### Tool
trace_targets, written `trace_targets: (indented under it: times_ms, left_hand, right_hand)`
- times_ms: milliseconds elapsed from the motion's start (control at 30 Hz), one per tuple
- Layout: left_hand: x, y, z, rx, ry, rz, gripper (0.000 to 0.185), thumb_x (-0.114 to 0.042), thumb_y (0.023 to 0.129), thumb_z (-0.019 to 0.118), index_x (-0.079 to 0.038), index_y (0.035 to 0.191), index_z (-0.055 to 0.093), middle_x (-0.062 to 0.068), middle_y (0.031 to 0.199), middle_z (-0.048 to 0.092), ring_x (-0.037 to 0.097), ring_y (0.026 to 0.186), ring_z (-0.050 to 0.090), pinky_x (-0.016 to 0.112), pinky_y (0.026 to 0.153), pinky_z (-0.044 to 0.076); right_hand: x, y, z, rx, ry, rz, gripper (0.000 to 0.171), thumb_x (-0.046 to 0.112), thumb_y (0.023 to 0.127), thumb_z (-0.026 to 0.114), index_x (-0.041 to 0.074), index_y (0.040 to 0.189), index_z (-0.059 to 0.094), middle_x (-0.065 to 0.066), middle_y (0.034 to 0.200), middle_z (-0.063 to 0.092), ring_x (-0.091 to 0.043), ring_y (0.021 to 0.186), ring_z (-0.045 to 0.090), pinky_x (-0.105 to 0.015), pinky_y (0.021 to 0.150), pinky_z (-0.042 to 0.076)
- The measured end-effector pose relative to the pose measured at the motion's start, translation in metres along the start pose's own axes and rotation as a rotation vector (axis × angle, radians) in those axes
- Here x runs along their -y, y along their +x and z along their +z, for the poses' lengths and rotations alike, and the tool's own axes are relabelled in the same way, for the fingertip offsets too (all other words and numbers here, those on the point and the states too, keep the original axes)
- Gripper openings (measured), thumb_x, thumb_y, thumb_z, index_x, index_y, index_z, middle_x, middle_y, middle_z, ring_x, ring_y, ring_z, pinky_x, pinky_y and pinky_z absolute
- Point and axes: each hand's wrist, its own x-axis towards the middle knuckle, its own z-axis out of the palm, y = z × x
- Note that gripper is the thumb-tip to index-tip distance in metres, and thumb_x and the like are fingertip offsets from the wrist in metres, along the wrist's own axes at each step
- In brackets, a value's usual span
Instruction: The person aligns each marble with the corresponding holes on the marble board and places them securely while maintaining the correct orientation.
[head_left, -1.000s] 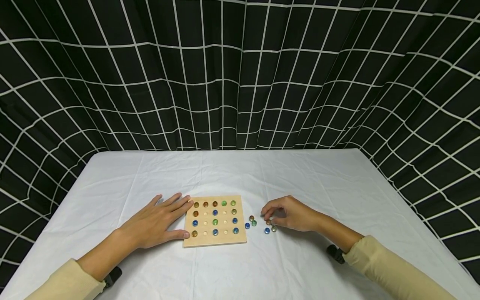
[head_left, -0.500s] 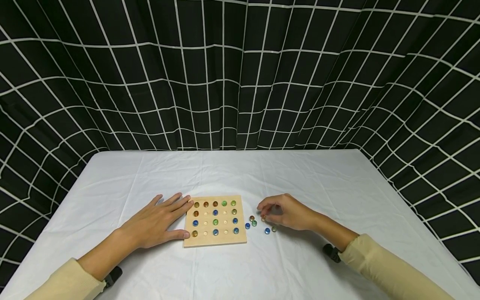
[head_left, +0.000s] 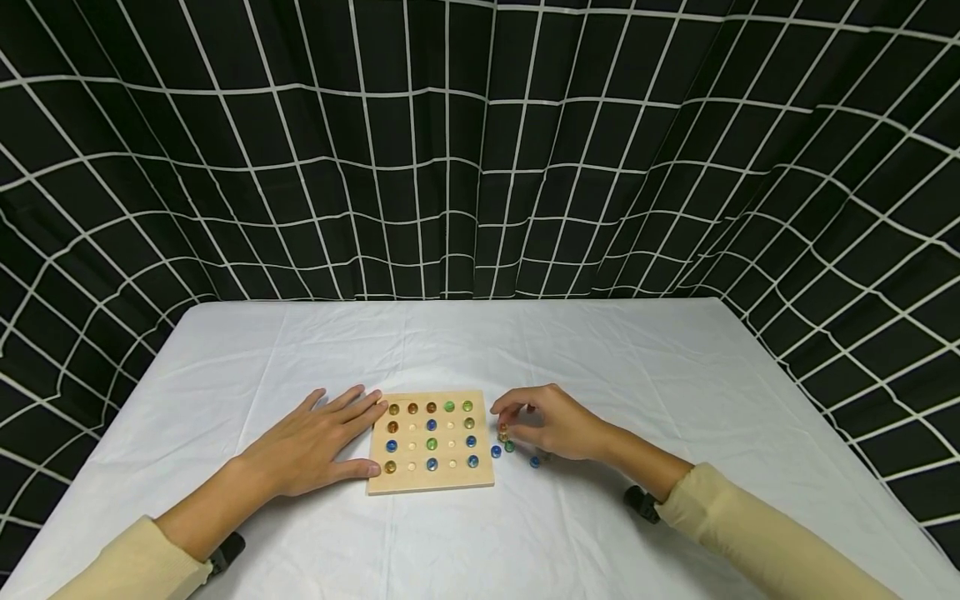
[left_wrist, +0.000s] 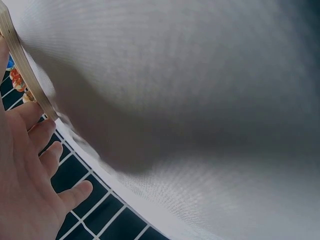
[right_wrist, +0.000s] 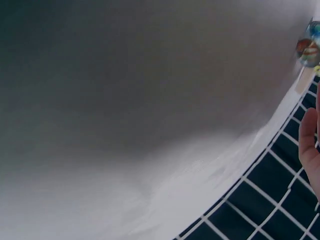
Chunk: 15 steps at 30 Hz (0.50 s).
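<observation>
White table (head_left: 675, 375) | left hand (head_left: 315, 446) flat beside board (head_left: 431, 483) | right hand (head_left: 543, 421) pinching marble (head_left: 503, 430)

No text, label, brand, number or sign can be read anywhere.

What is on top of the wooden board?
Marbles sit in holes of the wooden board: amber, blue and green ones, with several holes bare. The left hand rests flat against its left edge, its fingers hiding a bit of that side.
</observation>
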Motion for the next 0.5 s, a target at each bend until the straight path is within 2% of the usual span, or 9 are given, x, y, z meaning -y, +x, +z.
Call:
trace_targets:
  times_ms: [500]
  left_hand:
    - [0.001, 0.000, 0.001, -0.002, 0.000, 0.003, 0.087, -0.076, 0.092, 0.039, -0.016, 0.155, 0.038, 0.004, 0.159, 0.036, 0.029, 0.147, 0.030, 0.065, 0.112, 0.025]
  right_hand:
    - [0.019, 0.017, 0.019, 0.044, 0.037, -0.050, 0.024, 0.003, 0.089, 0.073, 0.007, 0.112, 0.071, 0.005, 0.098, 0.071, -0.006, 0.092, 0.063, -0.035, 0.086, 0.054]
